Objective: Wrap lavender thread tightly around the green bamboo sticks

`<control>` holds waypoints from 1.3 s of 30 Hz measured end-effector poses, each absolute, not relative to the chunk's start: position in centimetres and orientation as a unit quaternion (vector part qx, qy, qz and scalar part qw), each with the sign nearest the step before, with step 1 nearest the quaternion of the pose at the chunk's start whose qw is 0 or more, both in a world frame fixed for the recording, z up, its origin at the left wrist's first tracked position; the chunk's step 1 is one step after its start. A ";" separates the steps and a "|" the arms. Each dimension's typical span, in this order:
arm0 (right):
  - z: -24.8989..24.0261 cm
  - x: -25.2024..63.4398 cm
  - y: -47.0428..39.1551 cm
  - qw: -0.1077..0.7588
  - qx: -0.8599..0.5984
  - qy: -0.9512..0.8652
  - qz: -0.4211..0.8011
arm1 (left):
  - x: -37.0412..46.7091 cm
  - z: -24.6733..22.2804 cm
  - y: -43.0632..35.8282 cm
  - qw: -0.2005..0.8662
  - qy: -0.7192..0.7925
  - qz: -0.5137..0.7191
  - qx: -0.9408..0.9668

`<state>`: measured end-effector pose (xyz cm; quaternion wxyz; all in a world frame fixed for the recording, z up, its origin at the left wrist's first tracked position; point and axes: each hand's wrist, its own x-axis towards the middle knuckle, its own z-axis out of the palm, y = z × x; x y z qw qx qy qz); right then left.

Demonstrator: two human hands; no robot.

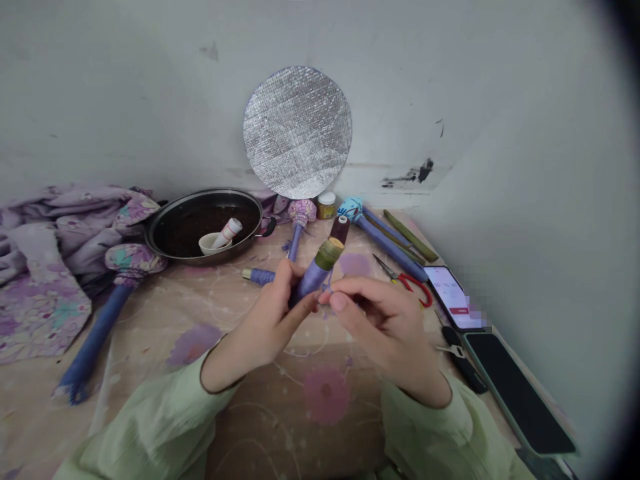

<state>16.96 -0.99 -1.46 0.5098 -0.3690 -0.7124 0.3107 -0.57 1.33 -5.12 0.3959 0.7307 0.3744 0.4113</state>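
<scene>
A stick [314,272] with green bark and a pale cut end is wrapped in purple thread over most of its visible length. My left hand [260,330] is closed around its lower part and holds it tilted, cut end up and to the right. Close beside it, my right hand [387,327] is in a pinch, thumb against forefinger, on a bit of purple thread [326,289] at the stick's side. Just behind the cut end stands a dark maroon spool [341,229]. A bobbin of purple thread [261,276] lies left of the stick, partly hidden by my left hand.
A black pan [200,257] holding a small cup [207,244] stands back left, near floral cloth [45,293] and a blue-handled padded stick [97,337]. A round silver disc [299,130] leans on the wall. Red-handled scissors [423,291], phones [520,393] and a key [453,350] lie right.
</scene>
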 end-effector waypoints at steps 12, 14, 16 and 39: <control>-1.2 16.8 -1.5 0.521 -0.350 -0.723 0.289 | -0.8 -6.3 1.0 0.182 0.367 0.424 0.808; -1.1 16.8 -1.6 0.520 -0.343 -0.728 0.285 | -0.8 -5.9 0.8 0.190 0.369 0.407 0.814; -1.0 16.8 -1.7 0.517 -0.334 -0.736 0.281 | -0.7 -5.6 0.7 0.224 0.356 0.403 0.813; -1.2 17.2 -1.7 0.527 -0.359 -0.726 0.257 | -0.8 -5.8 0.0 0.216 0.342 0.456 0.793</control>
